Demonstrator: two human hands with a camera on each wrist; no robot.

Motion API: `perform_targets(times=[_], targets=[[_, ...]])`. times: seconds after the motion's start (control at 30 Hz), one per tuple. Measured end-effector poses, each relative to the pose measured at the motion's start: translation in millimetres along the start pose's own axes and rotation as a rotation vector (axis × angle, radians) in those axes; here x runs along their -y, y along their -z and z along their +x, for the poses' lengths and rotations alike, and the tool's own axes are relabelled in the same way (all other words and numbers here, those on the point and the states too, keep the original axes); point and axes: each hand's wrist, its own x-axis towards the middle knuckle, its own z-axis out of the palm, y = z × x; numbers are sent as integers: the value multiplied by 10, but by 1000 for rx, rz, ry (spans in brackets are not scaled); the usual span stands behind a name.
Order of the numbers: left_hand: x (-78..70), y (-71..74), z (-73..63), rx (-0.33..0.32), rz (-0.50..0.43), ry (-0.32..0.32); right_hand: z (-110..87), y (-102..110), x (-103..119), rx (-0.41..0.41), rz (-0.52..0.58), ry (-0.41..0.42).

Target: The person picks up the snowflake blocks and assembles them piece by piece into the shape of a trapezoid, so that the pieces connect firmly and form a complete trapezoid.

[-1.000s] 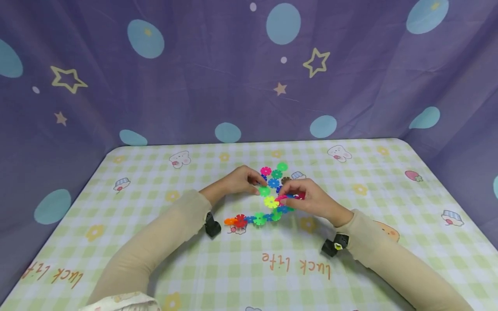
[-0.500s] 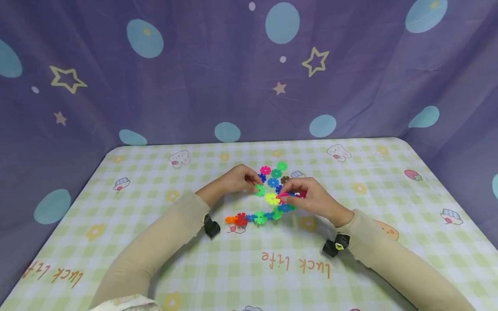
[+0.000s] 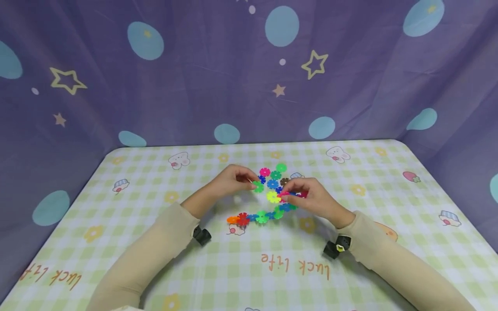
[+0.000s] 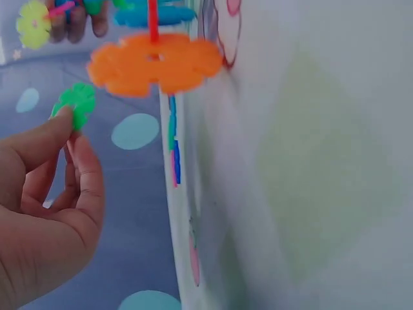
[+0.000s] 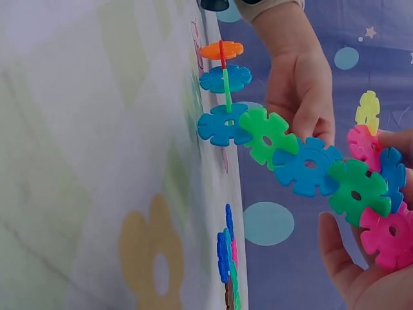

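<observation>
My left hand (image 3: 232, 179) pinches a light green snowflake disc (image 4: 77, 103) between thumb and fingertips, a short gap left of a yellow disc (image 3: 273, 197). In my right hand (image 3: 309, 196) is a chain of interlocking snowflake discs, gripped near its pink discs. The yellow disc sticks out from a pink disc (image 5: 364, 147) at the held end. From there the chain runs through green and blue discs (image 5: 310, 166) to a red disc (image 3: 243, 219) and an orange disc (image 4: 155, 64) at its far left end. My right fingers hide part of the held end.
Several loose discs lie on the table behind the hands, among them a pink disc (image 3: 265, 172), a light green disc (image 3: 281, 167) and a brown disc (image 3: 285, 182). A checked cloth (image 3: 186, 268) covers the table, and a purple curtain (image 3: 194, 86) stands behind it.
My left hand has drawn leftward with the light green disc, widening its gap from the yellow disc. The yellow disc has shifted slightly up and right. My right hand keeps nearly the same place.
</observation>
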Motion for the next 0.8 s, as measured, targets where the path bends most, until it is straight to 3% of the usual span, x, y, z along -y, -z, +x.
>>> perform_targets(times=[0.4, 0.8], targets=[[-164, -99, -306, -124, -66, -65, 45, -26, -15, -19, 25, 14], [-255, -192, -375, -153, -90, -108, 31, -14, -27, -30, 39, 7]])
